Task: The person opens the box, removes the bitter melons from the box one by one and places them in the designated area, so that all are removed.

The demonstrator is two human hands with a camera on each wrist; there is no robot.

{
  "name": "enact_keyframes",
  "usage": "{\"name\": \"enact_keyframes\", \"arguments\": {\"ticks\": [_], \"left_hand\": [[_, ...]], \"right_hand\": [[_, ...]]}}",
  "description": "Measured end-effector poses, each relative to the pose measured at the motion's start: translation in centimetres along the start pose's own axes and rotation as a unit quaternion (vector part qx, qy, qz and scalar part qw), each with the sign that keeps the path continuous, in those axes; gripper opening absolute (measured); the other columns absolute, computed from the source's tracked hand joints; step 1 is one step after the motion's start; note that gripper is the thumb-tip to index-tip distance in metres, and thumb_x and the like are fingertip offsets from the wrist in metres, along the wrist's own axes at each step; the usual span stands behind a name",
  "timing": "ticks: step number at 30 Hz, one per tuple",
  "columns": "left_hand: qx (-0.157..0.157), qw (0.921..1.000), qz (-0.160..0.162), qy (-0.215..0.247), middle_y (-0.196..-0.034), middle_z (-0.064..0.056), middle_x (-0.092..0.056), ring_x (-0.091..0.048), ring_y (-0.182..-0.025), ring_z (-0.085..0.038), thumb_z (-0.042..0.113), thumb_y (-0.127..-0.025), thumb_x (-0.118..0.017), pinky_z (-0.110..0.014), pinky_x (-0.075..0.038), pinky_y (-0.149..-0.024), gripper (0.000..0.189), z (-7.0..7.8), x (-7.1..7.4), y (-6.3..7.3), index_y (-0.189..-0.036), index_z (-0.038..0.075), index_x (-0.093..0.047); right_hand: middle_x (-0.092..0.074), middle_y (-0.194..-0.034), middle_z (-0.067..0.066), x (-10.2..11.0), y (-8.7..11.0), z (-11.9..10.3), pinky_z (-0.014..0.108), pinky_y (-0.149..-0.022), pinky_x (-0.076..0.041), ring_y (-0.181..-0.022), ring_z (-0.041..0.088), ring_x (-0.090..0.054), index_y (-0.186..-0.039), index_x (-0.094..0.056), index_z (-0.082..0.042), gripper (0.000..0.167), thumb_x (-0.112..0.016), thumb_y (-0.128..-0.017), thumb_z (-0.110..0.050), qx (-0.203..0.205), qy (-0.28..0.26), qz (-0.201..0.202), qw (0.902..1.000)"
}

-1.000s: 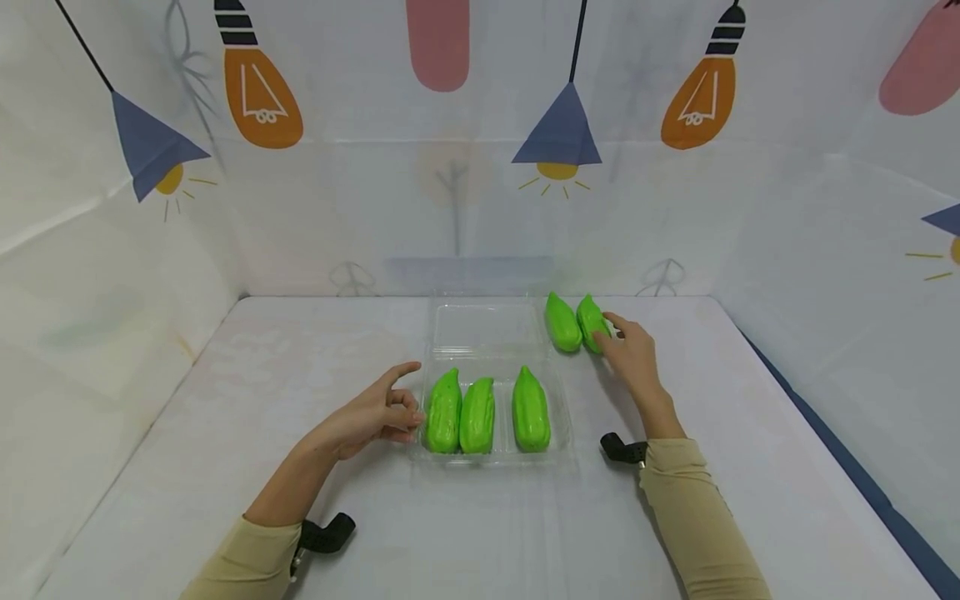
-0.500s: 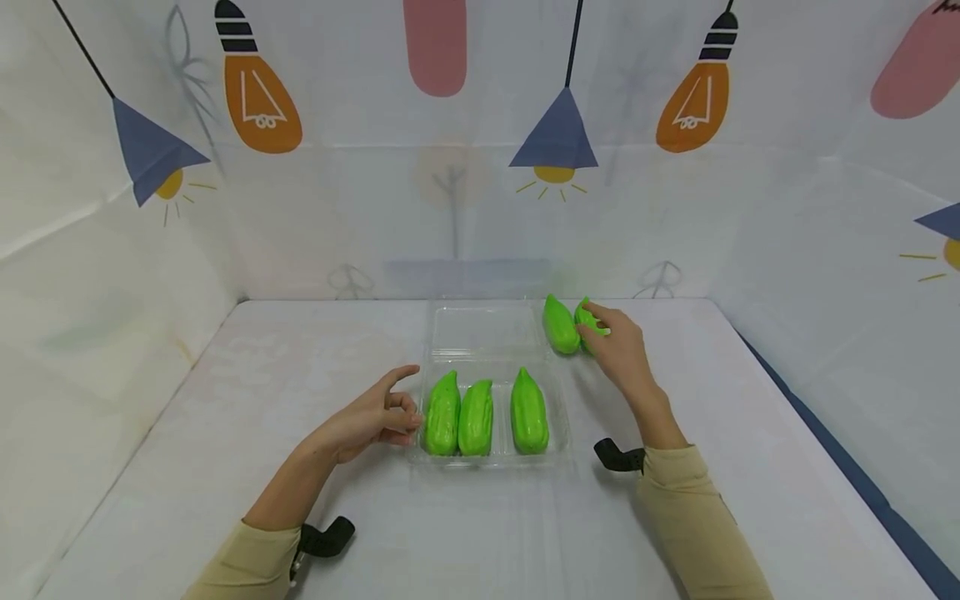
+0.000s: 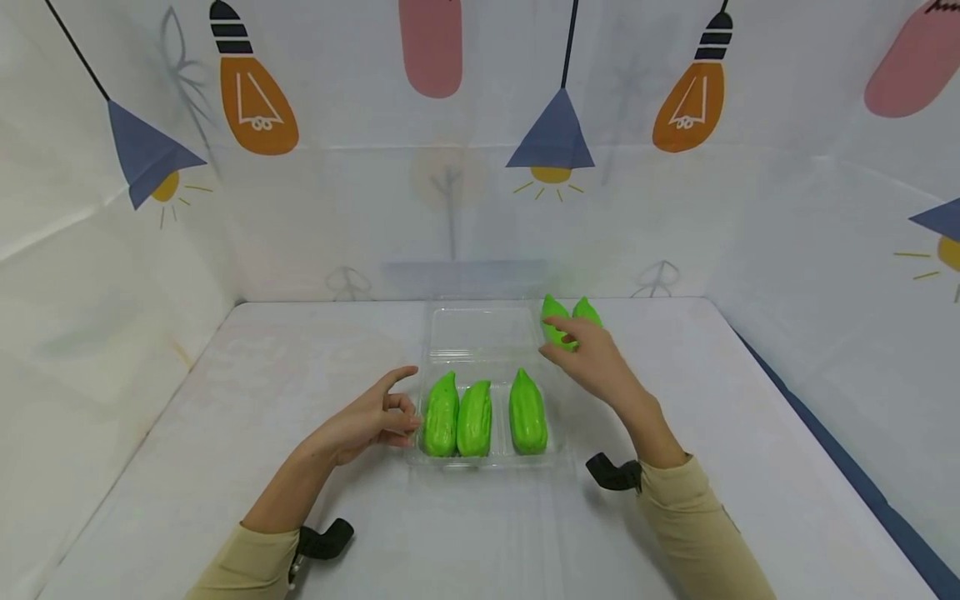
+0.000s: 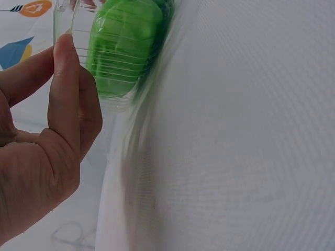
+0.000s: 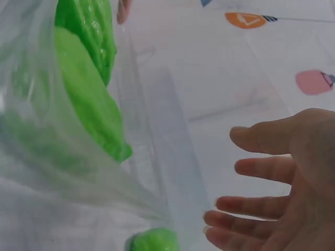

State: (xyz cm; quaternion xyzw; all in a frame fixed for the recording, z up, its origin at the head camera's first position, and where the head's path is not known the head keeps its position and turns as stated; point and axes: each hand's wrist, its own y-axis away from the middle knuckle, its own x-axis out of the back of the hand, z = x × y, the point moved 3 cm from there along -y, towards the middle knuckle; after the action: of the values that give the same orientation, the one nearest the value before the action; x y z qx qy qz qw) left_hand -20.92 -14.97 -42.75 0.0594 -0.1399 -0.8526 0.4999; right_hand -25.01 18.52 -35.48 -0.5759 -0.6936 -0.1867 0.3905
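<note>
A clear plastic container [image 3: 487, 463] lies on the table with its lid [image 3: 486, 329] folded back. Three bright green bitter melons stand lengthwise inside: one at the left [image 3: 441, 417], one beside it [image 3: 475, 421], one further right [image 3: 528, 412]. My left hand [image 3: 367, 423] pinches the container's left rim between thumb and fingers; the left wrist view shows the thumb [image 4: 64, 89] on the rim. My right hand [image 3: 592, 358] hovers, fingers apart and holding nothing, over two more bitter melons, the left one [image 3: 553, 307] and the right one [image 3: 587, 310], partly covering both.
The white table [image 3: 300, 350] ends at a back wall of printed cloth [image 3: 315, 217]. A black wrist camera mount [image 3: 326, 539] juts from the left sleeve, another mount [image 3: 613, 472] from the right.
My right hand has moved left, from the right-hand loose bitter melon to the front of the left-hand one. My left hand stays at the container's rim.
</note>
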Motion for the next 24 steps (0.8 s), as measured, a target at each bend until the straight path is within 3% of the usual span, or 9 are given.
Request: {"name": "enact_keyframes", "arguments": {"ticks": [6, 12, 19, 24], "left_hand": [[-0.001, 1.0, 0.001, 0.0, -0.093, -0.003, -0.054, -0.062, -0.074, -0.014, 0.011, -0.092, -0.069, -0.029, -0.06, -0.073, 0.089, 0.0, 0.0, 0.0, -0.158, 0.024, -0.011], [-0.004, 1.0, -0.001, -0.001, -0.092, -0.002, -0.055, -0.062, -0.076, -0.013, 0.01, -0.092, -0.068, -0.029, -0.06, -0.073, 0.089, -0.1, 0.1, 0.1, -0.158, 0.023, -0.01], [-0.006, 1.0, -0.003, -0.003, -0.092, -0.002, -0.056, -0.062, -0.076, -0.013, 0.009, -0.093, -0.066, -0.029, -0.06, -0.073, 0.088, -0.1, 0.1, 0.1, -0.159, 0.022, -0.009], [-0.004, 1.0, -0.002, 0.002, -0.093, -0.002, -0.055, -0.062, -0.076, -0.014, 0.009, -0.093, -0.066, -0.03, -0.06, -0.074, 0.087, 0.0, 0.0, 0.1, -0.158, 0.023, -0.01]], "right_hand": [[-0.054, -0.145, 0.01, -0.4, 0.8, -1.4, 0.047, -0.087, -0.057, -0.114, 0.038, -0.063, -0.145, -0.051, -0.014, 0.055, -0.066, -0.095, -0.031, -0.003, -0.005, -0.065, 0.9978], [-0.057, -0.14, 0.013, -0.9, 1.5, -2.6, 0.04, -0.081, -0.058, -0.114, 0.035, -0.064, -0.15, -0.044, -0.016, 0.065, -0.069, -0.092, -0.032, -0.024, 0.007, -0.129, 0.9913], [-0.057, -0.141, 0.013, -1.4, 2.2, -3.3, 0.04, -0.084, -0.056, -0.122, 0.035, -0.059, -0.152, -0.041, -0.015, 0.069, -0.07, -0.091, -0.032, -0.024, 0.023, -0.159, 0.9867], [-0.054, -0.145, 0.013, -1.9, 2.7, -3.9, 0.048, -0.096, -0.053, -0.127, 0.034, -0.056, -0.151, -0.041, -0.012, 0.07, -0.07, -0.091, -0.032, -0.022, 0.055, -0.166, 0.9843]]}}
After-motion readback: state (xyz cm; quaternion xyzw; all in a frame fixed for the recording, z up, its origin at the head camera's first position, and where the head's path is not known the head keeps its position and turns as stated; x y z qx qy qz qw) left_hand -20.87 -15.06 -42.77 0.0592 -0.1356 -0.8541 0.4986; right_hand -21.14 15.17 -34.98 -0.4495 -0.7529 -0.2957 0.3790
